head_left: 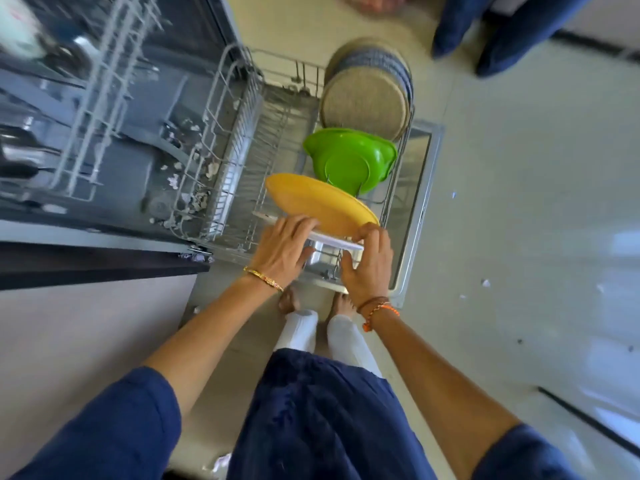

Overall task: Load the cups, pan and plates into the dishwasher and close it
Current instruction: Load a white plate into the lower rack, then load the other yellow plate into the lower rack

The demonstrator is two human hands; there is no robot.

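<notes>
Two hands at the plates in the lower rack

The left hand and right hand pinch the white plate on edge in the lower rack, the yellow plate just behind it.

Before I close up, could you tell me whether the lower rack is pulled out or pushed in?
Pulled out: the lower rack sits over the open door, holding plates.

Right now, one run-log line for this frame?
phase: loading plates | left hand: holds yellow plate | right hand: holds same plate | lower rack: out, green bowl racked | door: open
</notes>
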